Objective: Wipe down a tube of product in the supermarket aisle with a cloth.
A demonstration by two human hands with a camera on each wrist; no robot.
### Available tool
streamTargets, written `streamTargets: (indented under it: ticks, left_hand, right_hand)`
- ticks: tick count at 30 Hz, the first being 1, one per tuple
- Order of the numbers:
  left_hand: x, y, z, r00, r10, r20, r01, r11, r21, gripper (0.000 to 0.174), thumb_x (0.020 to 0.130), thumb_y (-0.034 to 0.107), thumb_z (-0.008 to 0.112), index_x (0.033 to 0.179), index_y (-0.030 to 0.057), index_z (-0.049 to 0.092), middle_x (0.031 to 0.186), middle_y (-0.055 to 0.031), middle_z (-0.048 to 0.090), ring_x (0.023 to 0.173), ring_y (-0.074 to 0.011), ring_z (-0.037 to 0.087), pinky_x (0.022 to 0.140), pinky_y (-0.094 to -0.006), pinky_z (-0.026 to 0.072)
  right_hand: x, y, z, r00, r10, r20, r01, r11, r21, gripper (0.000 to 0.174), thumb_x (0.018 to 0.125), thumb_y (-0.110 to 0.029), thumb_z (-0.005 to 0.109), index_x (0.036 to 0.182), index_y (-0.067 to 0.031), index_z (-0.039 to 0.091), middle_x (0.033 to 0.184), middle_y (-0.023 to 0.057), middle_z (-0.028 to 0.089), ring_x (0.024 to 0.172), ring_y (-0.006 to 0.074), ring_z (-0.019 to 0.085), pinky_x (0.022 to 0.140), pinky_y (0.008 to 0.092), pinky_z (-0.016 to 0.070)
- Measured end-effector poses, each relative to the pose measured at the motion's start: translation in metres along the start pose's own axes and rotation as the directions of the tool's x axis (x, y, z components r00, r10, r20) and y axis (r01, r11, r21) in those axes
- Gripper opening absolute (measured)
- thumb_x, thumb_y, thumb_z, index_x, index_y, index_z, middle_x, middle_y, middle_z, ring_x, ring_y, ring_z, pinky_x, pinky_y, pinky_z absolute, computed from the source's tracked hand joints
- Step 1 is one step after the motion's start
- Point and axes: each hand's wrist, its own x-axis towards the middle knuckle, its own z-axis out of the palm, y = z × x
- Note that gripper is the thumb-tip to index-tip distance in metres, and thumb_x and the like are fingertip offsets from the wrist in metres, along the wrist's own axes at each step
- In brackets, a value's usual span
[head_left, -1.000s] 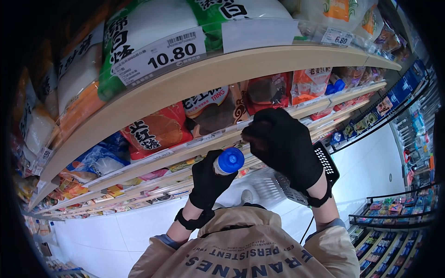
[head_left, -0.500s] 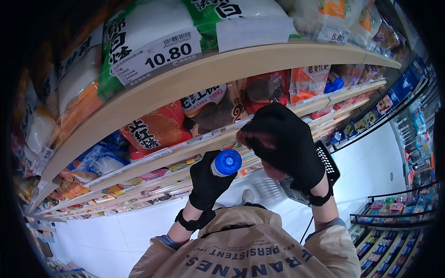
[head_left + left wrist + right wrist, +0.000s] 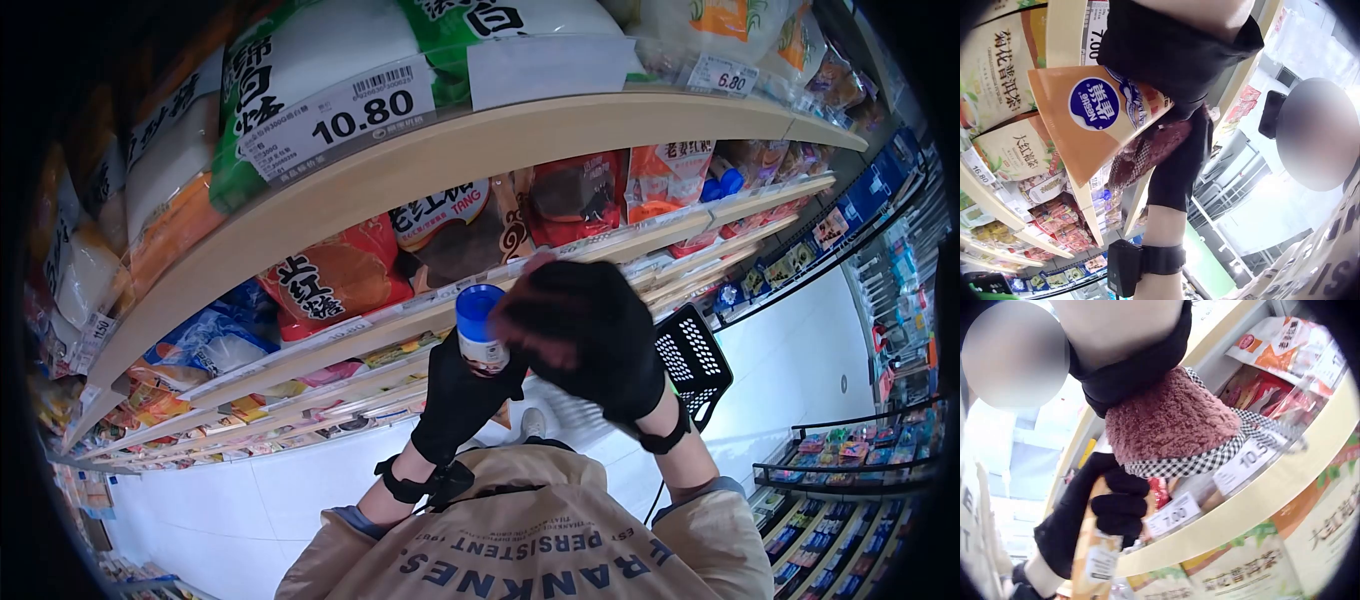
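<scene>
My gloved left hand grips a bottle with a blue cap, its fingers curled round the body. The left wrist view shows the orange Nestlé label of this bottle, with my left hand at its side. My gloved right hand is bent over the bottle's cap end and holds a fluffy dusty-pink cloth with black-and-white checked trim. That cloth lies close against the bottle; whether it touches cannot be told. Its folds hide most of the right fingertips.
Shelves with pale wooden edges run along the front and left, holding bagged sugar and price tags. A black perforated basket is low at the right, above a white floor. Darker racks stand at far right.
My right hand has come left and down onto the cap end of the bottle. The bottle has tilted, so its white label shows beneath the cap, and my left hand has shifted slightly right.
</scene>
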Motion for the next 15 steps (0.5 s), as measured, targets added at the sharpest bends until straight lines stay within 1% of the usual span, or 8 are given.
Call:
streamTargets:
  ticks: [1,3,5,8,10,12,14,15]
  left_hand:
    - [0.0,0.0,0.001,1.0,-0.001,-0.001,0.001,1.0,0.0,0.033,0.067,0.008,0.071,0.094,0.0016,0.053,0.074,-0.0061,0.061,0.06,-0.0135,0.061,0.055,-0.0262,0.0488]
    - [0.002,0.0,0.002,0.914,0.406,0.021,-0.402,0.896,0.187,0.021,0.07,0.006,0.068,0.085,0.0012,0.053,0.069,-0.0055,0.06,0.054,-0.0124,0.06,0.05,-0.0254,0.0473]
    - [-0.002,0.013,0.005,0.959,0.281,-0.022,-0.278,0.955,0.103,0.02,0.07,0.006,0.069,0.082,0.0015,0.053,0.069,-0.0055,0.06,0.054,-0.0125,0.06,0.05,-0.0251,0.0473]
    - [-0.003,0.015,0.001,0.995,0.097,-0.033,-0.099,0.994,-0.056,0.02,0.069,0.007,0.07,0.081,0.0022,0.054,0.07,-0.0053,0.06,0.055,-0.0126,0.06,0.052,-0.0247,0.0475]
    - [-0.003,0.017,0.002,0.999,0.042,0.005,-0.041,0.992,-0.121,0.022,0.068,0.007,0.07,0.083,0.0025,0.054,0.07,-0.005,0.06,0.056,-0.0127,0.061,0.052,-0.0245,0.0477]
    - [-0.002,0.026,0.008,0.978,0.158,-0.139,-0.138,0.98,0.146,0.027,0.068,0.01,0.071,0.086,0.0029,0.053,0.073,-0.0077,0.061,0.061,-0.017,0.063,0.055,-0.0266,0.0485]
    - [0.001,0.023,0.008,0.943,0.299,-0.143,-0.24,0.913,0.33,0.029,0.068,0.012,0.071,0.089,0.0027,0.053,0.075,-0.0096,0.062,0.065,-0.0198,0.063,0.058,-0.0278,0.0486]
    - [0.001,0.02,0.008,0.892,0.436,-0.118,-0.326,0.803,0.5,0.032,0.068,0.015,0.071,0.091,0.0026,0.052,0.076,-0.0114,0.062,0.069,-0.0225,0.064,0.06,-0.0289,0.0487]
  right_hand:
    - [0.001,-0.006,0.003,0.997,-0.067,-0.034,0.069,0.996,0.056,0.028,0.063,-0.02,0.071,0.09,-0.0183,0.065,0.094,0.0019,0.06,0.082,0.0201,0.057,0.066,0.0314,0.0488]
    - [-0.001,-0.022,-0.002,1.0,-0.023,0.013,0.022,0.998,0.064,0.028,0.065,-0.021,0.07,0.092,-0.0169,0.064,0.094,0.0042,0.06,0.082,0.0224,0.058,0.067,0.0326,0.0492]
    - [-0.001,-0.02,-0.002,1.0,0.021,0.021,-0.024,0.994,0.106,0.03,0.066,-0.021,0.07,0.094,-0.0167,0.063,0.094,0.005,0.06,0.082,0.0233,0.058,0.067,0.0328,0.0493]
    - [0.002,-0.007,-0.002,0.995,-0.096,-0.013,0.096,0.995,-0.024,0.029,0.067,-0.019,0.07,0.095,-0.0147,0.062,0.096,0.007,0.058,0.081,0.0244,0.058,0.068,0.0334,0.0492]
    - [-0.001,-0.005,0.002,0.969,0.238,-0.068,-0.222,0.957,0.188,0.033,0.066,-0.015,0.071,0.097,-0.0121,0.061,0.099,0.0091,0.056,0.086,0.0252,0.057,0.071,0.034,0.049]
    - [-0.005,-0.004,0.008,0.966,0.223,-0.135,-0.162,0.919,0.359,0.042,0.064,-0.016,0.074,0.101,-0.008,0.057,0.101,0.0095,0.055,0.09,0.0221,0.057,0.074,0.0322,0.0482]
    - [-0.001,-0.018,0.01,0.904,0.427,0.018,-0.335,0.681,0.651,0.053,0.059,-0.02,0.078,0.104,-0.005,0.054,0.104,0.0099,0.054,0.093,0.0182,0.056,0.076,0.0295,0.047]
    - [-0.002,-0.019,0.015,0.883,0.467,0.038,-0.394,0.697,0.598,0.056,0.057,-0.024,0.08,0.102,-0.0036,0.054,0.101,0.0091,0.057,0.09,0.0155,0.057,0.076,0.0281,0.0467]
